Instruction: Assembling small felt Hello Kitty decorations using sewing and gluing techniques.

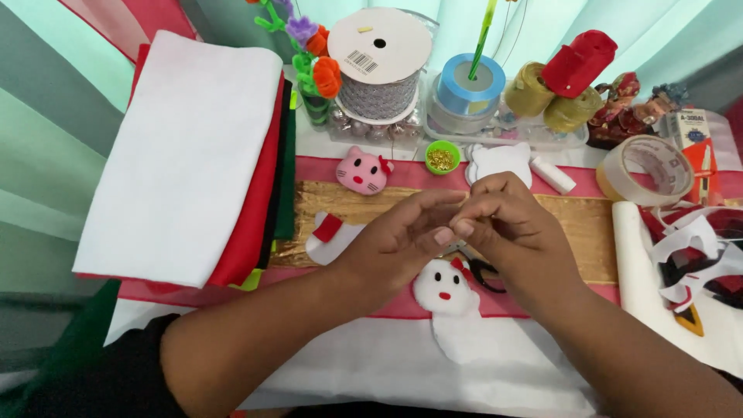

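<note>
White felt cat face (444, 288) with red bow lies on the desk (371, 364) just below both hands. Left hand (395, 244) and right hand (507, 224) meet fingertip to fingertip, pinching something too small to identify. Scissors (486, 272) lie beneath. Step judged: fine hand-work; steady fingers needed.
</note>
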